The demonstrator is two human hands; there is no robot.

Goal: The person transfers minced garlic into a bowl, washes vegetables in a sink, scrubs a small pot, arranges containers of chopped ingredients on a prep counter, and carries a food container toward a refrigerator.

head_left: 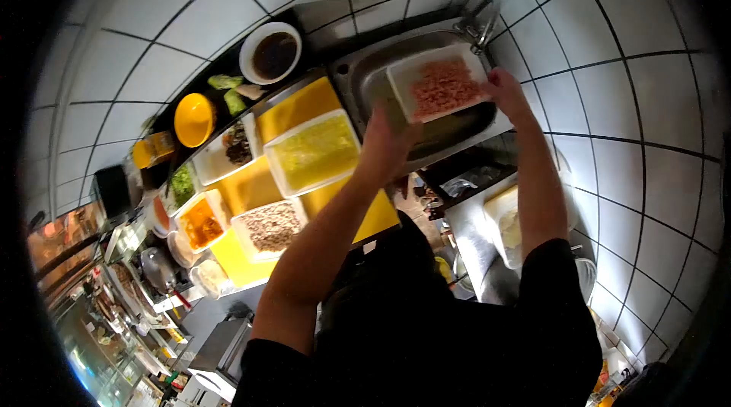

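A white tray (401, 81) of pink minced meat (444, 87) is over the metal sink (365, 76). My right hand (505, 95) grips the tray's right edge with bent fingers. Beside its near left corner is my left hand (391, 140), blurred, with its fingers smeared by motion; whether it touches the tray cannot be made out. Left of that hand, a white tray of yellow liquid (316, 152) rests on the yellow board (304, 102).
Further left are trays of chopped mushroom-like pieces (270, 226), orange food (201, 224) and dark food (237, 144). A bowl of dark liquid (274, 55) and a yellow bowl (195, 120) stand along the wall. The faucet (480, 26) rises behind the sink.
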